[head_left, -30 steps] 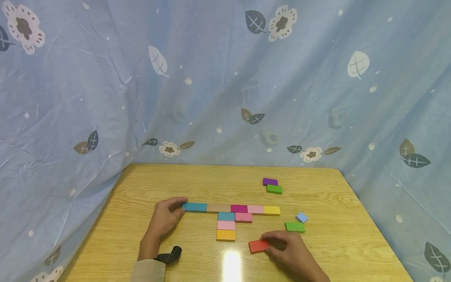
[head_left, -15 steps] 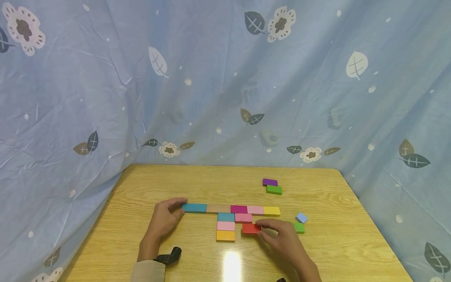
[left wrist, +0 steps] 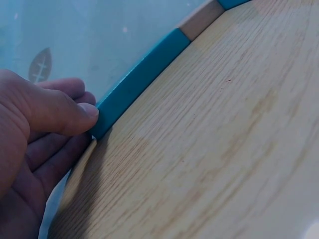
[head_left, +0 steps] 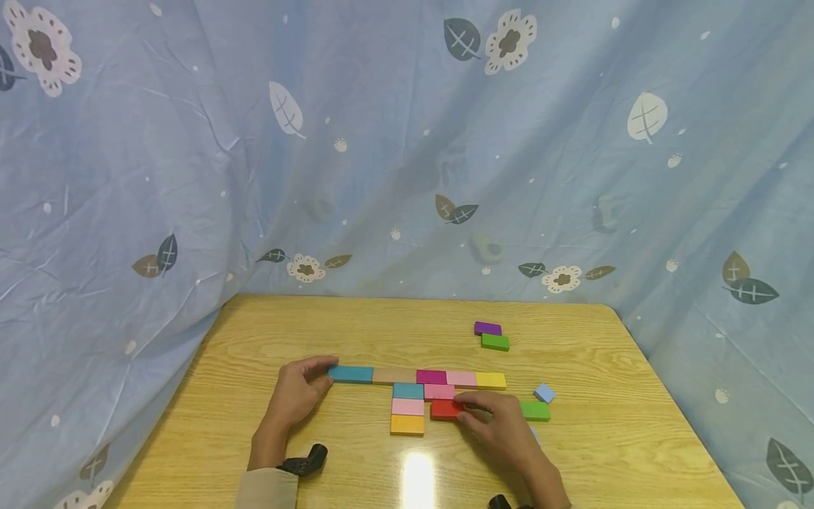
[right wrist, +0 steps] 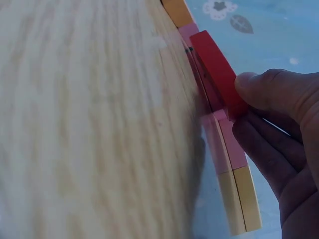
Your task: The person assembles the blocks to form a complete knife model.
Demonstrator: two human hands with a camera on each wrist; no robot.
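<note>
In the head view, several coloured rectangular blocks lie flat, most of them in a row across the table. My left hand (head_left: 299, 396) pinches the left end of the teal block (head_left: 352, 375), thumb on its near side. The right hand (head_left: 502, 424) holds a red block (head_left: 445, 409) between thumb and fingers, just below a pink block (head_left: 439, 392). In the right wrist view, the red block (right wrist: 217, 69) appears raised off the table. A column of a smaller teal block (head_left: 408, 391), a light pink block (head_left: 408, 406) and an orange block (head_left: 407, 424) stands to its left.
The row continues with a tan block (head_left: 394, 375), a magenta block (head_left: 431, 377) and a yellow block (head_left: 491, 380). Right of my right hand lie a green block (head_left: 535, 411) and a small blue block (head_left: 544, 393). A purple block (head_left: 487, 329) sits farther back, touching another green block (head_left: 495, 342).
My right hand has carried the red block away from me and left, up close to the pink block. The left hand has stayed at the teal block.
</note>
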